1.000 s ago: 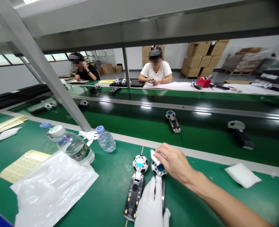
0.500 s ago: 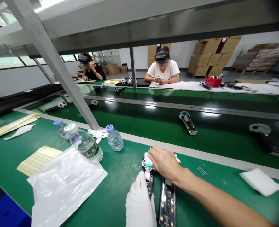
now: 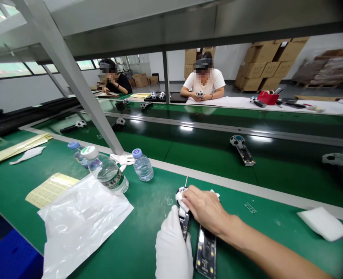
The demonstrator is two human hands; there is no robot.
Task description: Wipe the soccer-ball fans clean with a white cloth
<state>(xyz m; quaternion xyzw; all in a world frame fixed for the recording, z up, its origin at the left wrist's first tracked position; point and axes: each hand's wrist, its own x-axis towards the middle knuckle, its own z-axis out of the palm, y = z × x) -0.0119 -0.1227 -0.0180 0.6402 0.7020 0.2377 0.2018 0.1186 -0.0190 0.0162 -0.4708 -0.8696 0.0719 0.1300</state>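
While the gloved left hand (image 3: 173, 246) grips a football-headed gadget (image 3: 184, 223), low in the centre of the frame, here's the bare right hand (image 3: 204, 209), pinching a white cloth (image 3: 185, 204) against the ball (image 3: 179, 195), and a 2nd gadget (image 3: 207, 252) lies just beside, lower right of centre, with 3 bottles (image 3: 143, 166) left of centre

Left of the left grip (image 3: 174, 248), the green tabletop (image 3: 143, 236) carries a white bag (image 3: 85, 228), yellow sheet (image 3: 50, 190) and bottles (image 3: 143, 169); near the right grip (image 3: 202, 205), a dark device (image 3: 206, 254); farther right, a white pad (image 3: 324, 223).
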